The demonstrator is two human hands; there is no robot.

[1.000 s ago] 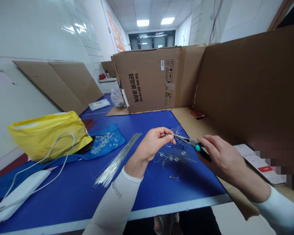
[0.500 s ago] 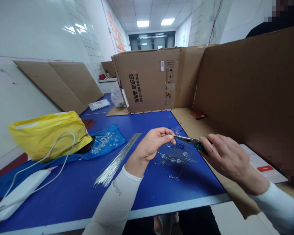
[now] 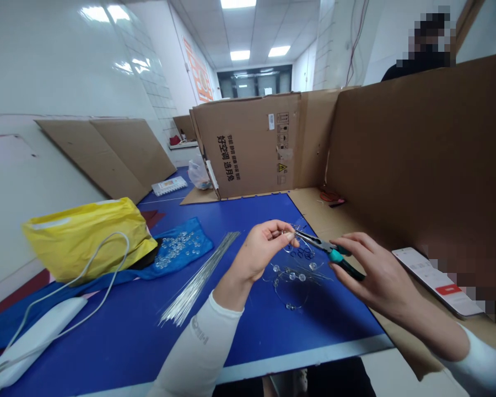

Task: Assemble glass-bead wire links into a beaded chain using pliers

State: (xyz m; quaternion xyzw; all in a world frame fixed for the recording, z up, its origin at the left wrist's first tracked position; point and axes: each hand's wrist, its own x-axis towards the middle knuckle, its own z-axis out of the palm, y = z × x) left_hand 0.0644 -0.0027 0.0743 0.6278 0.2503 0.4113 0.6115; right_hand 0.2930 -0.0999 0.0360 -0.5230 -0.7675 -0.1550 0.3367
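Note:
My left hand (image 3: 268, 246) pinches a thin wire loop between thumb and fingertips above the blue table. In my right hand (image 3: 376, 270) are green-handled pliers (image 3: 334, 255), their jaws slightly parted and reaching the left fingertips. Below them lie wire rings with clear beads (image 3: 291, 275) and several dark rings (image 3: 302, 252). A bundle of straight silver wires (image 3: 200, 278) rests left of my left forearm. Farther left, many clear beads (image 3: 177, 248) are spread on a blue cloth (image 3: 204, 237).
A yellow bag (image 3: 91, 237) and a white power strip (image 3: 37, 336) with its cable occupy the left side. Cardboard walls (image 3: 252, 149) stand behind and at right. A phone (image 3: 438, 281) lies at right. A person is behind the right cardboard.
My right hand has loosened and spread its fingers on the handles, and the pliers' jaws have parted. The view has tilted slightly upward. My left hand keeps its pinch.

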